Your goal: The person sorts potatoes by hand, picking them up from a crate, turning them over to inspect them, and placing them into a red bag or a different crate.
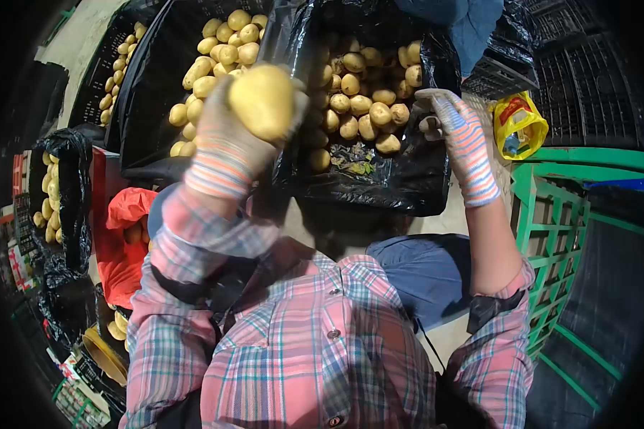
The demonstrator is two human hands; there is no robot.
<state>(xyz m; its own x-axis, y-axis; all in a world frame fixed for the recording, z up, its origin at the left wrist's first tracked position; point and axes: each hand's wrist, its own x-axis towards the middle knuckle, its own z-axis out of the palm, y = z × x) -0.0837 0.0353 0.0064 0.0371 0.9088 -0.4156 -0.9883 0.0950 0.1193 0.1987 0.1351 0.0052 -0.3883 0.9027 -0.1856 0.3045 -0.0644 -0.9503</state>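
The left hand (225, 143) clasps a potato (261, 104) above the adjoining edges of the left crate (150, 139) and right crate (322, 187); the right hand (461, 136) curls at the outer rim, whether pinching I cannot tell. Bare black liner (408, 175) and leaf scraps (358, 167) front the right crate's potatoes (360, 105); more lie in the left.

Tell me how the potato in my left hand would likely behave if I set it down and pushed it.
The potato would probably roll unevenly, being rounded but not quite a ball. It is likely firm, as its outline shows no sag in your left hand. Its skin, though blurred, looks smooth, so it might slip.
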